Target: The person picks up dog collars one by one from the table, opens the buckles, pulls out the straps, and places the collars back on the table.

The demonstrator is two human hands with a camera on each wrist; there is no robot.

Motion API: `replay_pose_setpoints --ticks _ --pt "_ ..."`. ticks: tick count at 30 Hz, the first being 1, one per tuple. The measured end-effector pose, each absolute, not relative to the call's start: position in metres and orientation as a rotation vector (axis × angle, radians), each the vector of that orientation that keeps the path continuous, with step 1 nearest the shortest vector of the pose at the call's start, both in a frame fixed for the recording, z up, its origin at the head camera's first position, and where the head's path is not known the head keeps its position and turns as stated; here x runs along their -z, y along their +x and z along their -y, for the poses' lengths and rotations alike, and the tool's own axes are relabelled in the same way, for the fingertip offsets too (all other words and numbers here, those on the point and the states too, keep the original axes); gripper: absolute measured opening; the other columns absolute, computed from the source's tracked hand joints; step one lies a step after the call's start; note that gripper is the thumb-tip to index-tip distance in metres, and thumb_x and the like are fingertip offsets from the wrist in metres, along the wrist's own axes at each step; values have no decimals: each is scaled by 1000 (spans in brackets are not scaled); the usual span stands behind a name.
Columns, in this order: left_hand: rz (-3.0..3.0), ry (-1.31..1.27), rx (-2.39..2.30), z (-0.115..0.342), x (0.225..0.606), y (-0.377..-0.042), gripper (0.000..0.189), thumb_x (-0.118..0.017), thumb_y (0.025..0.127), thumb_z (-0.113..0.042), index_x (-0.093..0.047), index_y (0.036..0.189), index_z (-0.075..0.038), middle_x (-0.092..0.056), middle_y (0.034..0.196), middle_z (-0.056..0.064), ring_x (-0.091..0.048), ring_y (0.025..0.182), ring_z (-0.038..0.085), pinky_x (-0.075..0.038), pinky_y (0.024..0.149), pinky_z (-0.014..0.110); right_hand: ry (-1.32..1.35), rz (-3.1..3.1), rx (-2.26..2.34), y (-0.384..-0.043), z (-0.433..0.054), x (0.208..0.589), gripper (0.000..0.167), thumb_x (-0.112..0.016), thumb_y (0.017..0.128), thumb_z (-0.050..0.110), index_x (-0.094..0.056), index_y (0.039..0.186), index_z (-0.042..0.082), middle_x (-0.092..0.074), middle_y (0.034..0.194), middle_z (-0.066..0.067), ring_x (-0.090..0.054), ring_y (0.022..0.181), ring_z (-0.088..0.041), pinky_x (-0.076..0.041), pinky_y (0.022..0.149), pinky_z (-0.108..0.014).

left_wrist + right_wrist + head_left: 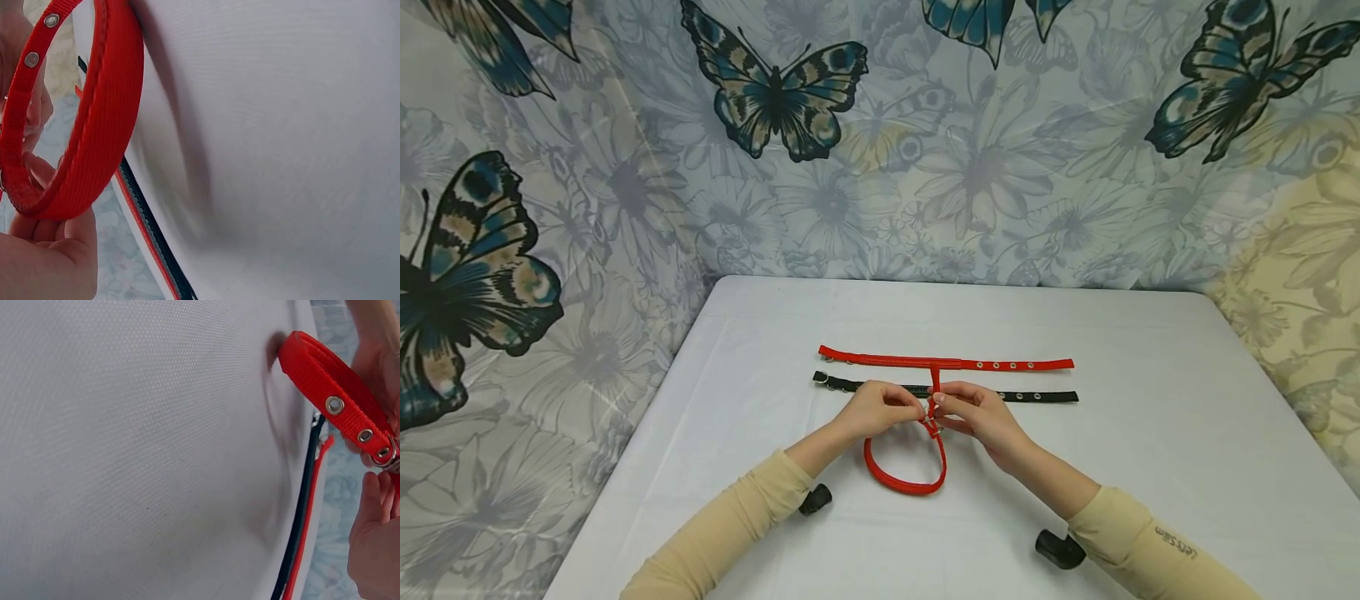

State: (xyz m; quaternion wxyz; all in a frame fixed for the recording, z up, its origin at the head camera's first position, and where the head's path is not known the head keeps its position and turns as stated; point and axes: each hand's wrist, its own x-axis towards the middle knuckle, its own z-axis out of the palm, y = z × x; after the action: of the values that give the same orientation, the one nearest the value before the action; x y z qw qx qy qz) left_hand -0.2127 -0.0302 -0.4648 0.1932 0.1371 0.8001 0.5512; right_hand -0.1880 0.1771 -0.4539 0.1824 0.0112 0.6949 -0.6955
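A red pet collar [904,486] forms a loop standing up from the white table, with metal eyelets along its strap in both wrist views. Its metal buckle and ring [390,459] show at the right edge of the right wrist view. My left hand [880,410] pinches the collar at the buckle, thumb and fingertips together. From the other side my right hand [985,417] pinches the strap there. The strap's free end [935,379] sticks out beyond both hands. Exactly how it runs through the buckle is hidden by the fingers.
Behind the hands a black collar [1048,397] lies flat, partly covered by them. Farther back, a second red collar [887,360] lies parallel to it. The white table [760,317] ends at a butterfly-patterned cloth. Small black devices [1060,549] sit under both forearms.
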Motion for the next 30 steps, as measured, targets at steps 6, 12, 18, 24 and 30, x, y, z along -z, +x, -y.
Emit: replay_pose_setpoints --ticks 6,12,18,24,30 --pt "-2113 263 -1685 30 468 -211 13 -72 88 -15 -76 94 -4 -72 86 3 -67 80 16 -57 76 32 19 -1948 1979 -188 -178 455 43 -67 94 21 -56 124 -8 -68 101 -7 -65 93 -18 -53 90 -38" --pt "-2002 159 -1799 29 467 -209 16 -72 88 -11 -74 96 2 -72 88 6 -69 81 18 -57 77 32 9 -1950 1977 -189 -178 456 42 -68 93 23 -58 123 -4 -67 105 -9 -65 95 -19 -53 89 -38" --pt "-1900 98 -1935 27 468 -207 20 -68 89 -7 -70 101 9 -71 92 6 -69 93 31 -56 82 32 -12 -1981 1901 -187 -181 459 42 -71 91 27 -63 122 0 -68 111 -8 -64 102 -22 -53 90 -37" --pt "-1855 15 -2038 27 471 -207 23 -68 89 -4 -67 105 12 -70 91 7 -70 89 26 -56 82 32 2 -2059 1768 -180 -188 468 41 -75 86 32 -68 116 5 -70 108 -11 -66 99 -27 -54 86 -33" --pt "-1810 -66 -2090 26 472 -206 23 -69 89 -3 -67 107 12 -70 89 7 -69 84 19 -56 81 32 27 -2105 1737 -177 -189 473 37 -76 86 31 -70 110 3 -71 100 -12 -67 88 -20 -55 83 -33"
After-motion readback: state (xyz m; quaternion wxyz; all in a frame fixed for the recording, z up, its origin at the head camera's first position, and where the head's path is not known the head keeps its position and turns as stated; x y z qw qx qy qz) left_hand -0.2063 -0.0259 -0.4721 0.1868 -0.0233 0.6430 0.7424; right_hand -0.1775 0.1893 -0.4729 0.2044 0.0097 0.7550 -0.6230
